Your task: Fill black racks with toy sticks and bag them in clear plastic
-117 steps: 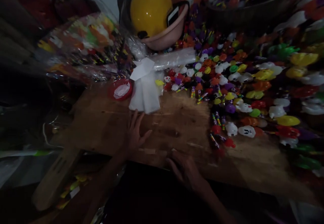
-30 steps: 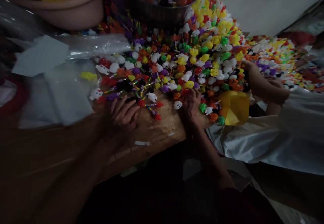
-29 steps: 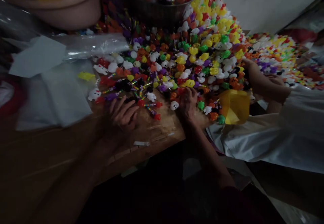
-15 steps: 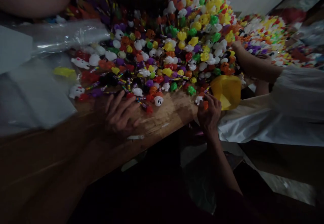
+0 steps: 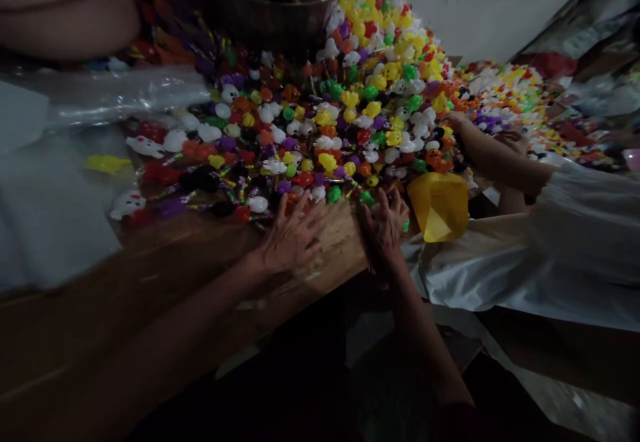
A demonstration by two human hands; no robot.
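Observation:
Small plastic toy figures (image 5: 327, 162) in many colours lie in a wide heap on the wooden table (image 5: 200, 255), several of them fixed to striped sticks. My left hand (image 5: 295, 235) is spread over the table at the near edge of the heap, holding nothing that I can see. Just to its right, my right hand (image 5: 385, 225) reaches down with fingers apart, close to a green figure (image 5: 367, 198). Another bit of green shows beside its outer fingers. What lies under both palms is hidden.
A metal bowl (image 5: 280, 19) of figures stands behind the heap. Clear plastic bags (image 5: 55, 209) lie on the left. To the right are a yellow plastic container (image 5: 440, 209) and another person's arm (image 5: 500, 155) reaching into the heap. The table's front edge slopes up rightward.
My left hand has moved right along the table, and my right hand slightly left, so they are closer together. My right fingers have spread from a closed shape. The view has tilted up slightly.

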